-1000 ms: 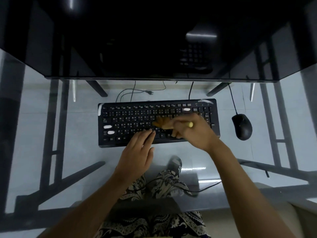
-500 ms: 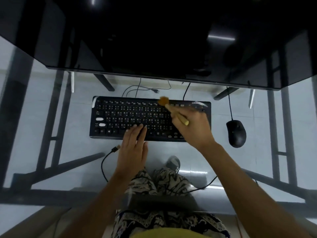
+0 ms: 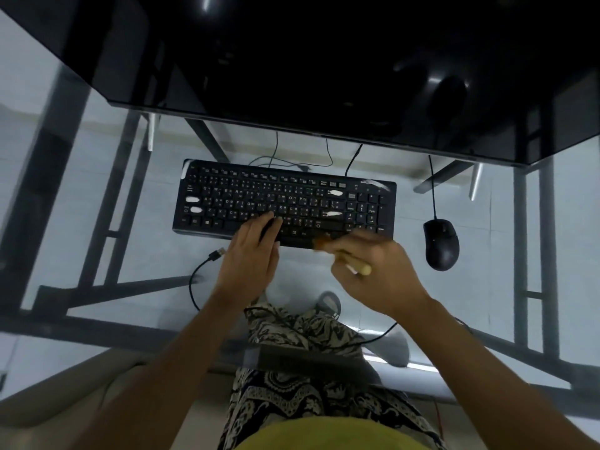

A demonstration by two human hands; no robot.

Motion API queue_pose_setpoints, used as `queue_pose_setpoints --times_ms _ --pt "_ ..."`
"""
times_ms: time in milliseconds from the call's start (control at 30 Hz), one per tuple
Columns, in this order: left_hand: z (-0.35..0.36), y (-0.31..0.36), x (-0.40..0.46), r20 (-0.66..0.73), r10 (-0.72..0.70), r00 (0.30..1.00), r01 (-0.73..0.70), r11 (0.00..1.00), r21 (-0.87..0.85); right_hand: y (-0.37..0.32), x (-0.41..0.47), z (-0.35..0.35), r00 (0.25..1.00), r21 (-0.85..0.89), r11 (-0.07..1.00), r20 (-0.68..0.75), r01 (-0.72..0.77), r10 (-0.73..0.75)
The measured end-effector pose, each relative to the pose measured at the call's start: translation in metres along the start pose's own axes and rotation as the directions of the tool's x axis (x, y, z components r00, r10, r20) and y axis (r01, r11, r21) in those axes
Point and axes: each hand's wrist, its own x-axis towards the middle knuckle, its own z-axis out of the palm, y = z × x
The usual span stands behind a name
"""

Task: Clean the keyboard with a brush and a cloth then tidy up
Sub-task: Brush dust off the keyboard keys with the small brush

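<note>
Two hands work at the black keyboard (image 3: pixel 282 203), which lies on the glass tabletop (image 3: pixel 506 241) about midway along it, below the dark monitor (image 3: pixel 324 60) at the far edge. I see my left hand (image 3: pixel 251 259) lying flat, fingers straight, pressing the keys at the keyboard's near edge. My right hand (image 3: pixel 376 271) curls round the pale wooden handle of a small brush (image 3: pixel 341 253); its brownish bristles touch the keyboard's near edge, blurred by motion. Toward the right edge of the tabletop sits a black wired mouse (image 3: pixel 441 244), apart from the keyboard. A loose USB cable (image 3: pixel 207 259) lies just left of my left hand.
</note>
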Motion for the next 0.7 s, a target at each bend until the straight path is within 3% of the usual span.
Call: queue_pose_setpoints --times_ms 67,100,200,267,333,367,433,500,567,633,700 --pt "0.001 0.005 0.002 0.016 0.033 0.999 -0.034 0.999 0.015 0.002 -0.005 0.006 0.997 -0.054 0.998 0.066 0.034 -0.030" --pt "0.001 0.007 0.003 0.029 0.051 0.998 -0.052 0.998 0.020 0.006 -0.007 0.004 0.998 -0.123 0.992 0.044 -0.032 0.037" --pt "0.003 0.015 0.004 0.058 0.084 0.995 -0.086 0.996 0.025 0.025 -0.015 -0.007 0.958 -0.175 0.948 -0.156 -0.267 0.241" --pt "0.004 0.019 0.006 0.071 0.097 0.993 -0.098 0.995 0.024 0.019 -0.019 -0.006 0.974 -0.059 0.985 -0.170 -0.160 0.148" --pt "0.003 0.021 0.010 0.074 0.113 0.991 -0.114 0.993 0.016 0.007 -0.019 0.000 0.999 0.036 0.999 -0.028 -0.031 0.032" --pt "0.003 0.021 0.012 0.070 0.120 0.990 -0.121 0.993 0.011 0.007 -0.019 0.002 0.998 0.028 0.998 0.015 -0.058 0.058" --pt "0.003 0.021 0.016 0.067 0.124 0.990 -0.124 0.992 0.001 0.023 -0.019 -0.004 0.962 -0.005 0.967 -0.105 -0.256 0.254" --pt "0.004 0.020 0.019 0.075 0.132 0.988 -0.133 0.991 0.003 0.040 -0.024 -0.014 0.855 0.003 0.906 -0.329 -0.424 0.401" --pt "0.005 0.019 0.023 0.084 0.148 0.985 -0.149 0.989 0.015 0.036 -0.026 -0.012 0.881 0.076 0.946 -0.345 -0.316 0.322" --pt "0.006 0.021 0.025 0.093 0.155 0.984 -0.157 0.987 0.020 0.024 -0.030 -0.004 0.957 0.085 0.979 -0.207 -0.188 0.202" --pt "0.006 0.022 0.028 0.093 0.160 0.983 -0.164 0.986 0.035 0.032 -0.031 -0.005 0.930 0.057 0.958 -0.231 -0.280 0.286"
